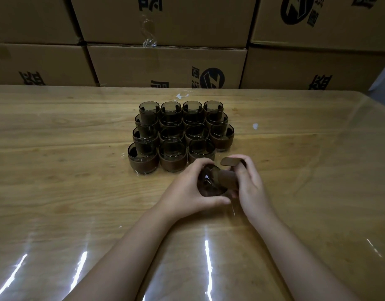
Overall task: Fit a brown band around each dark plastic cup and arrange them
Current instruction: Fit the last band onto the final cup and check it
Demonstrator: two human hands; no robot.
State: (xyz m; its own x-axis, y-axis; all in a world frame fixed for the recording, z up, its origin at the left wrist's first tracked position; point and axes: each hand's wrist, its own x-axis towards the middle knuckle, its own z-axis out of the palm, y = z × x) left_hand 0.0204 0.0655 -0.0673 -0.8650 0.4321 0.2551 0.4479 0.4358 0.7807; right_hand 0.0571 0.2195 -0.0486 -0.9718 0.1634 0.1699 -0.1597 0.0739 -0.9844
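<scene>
We curl our left hand [187, 190] round a dark translucent plastic cup [206, 184] tipped sideways | our right hand [250, 185] pinches a flat brown band [230, 162] against it

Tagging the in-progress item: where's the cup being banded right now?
Head view, just right of centre: the left hand holds the cup on its side, the right hand pinches the brown band on it, just in front of the grid of banded cups.
</scene>
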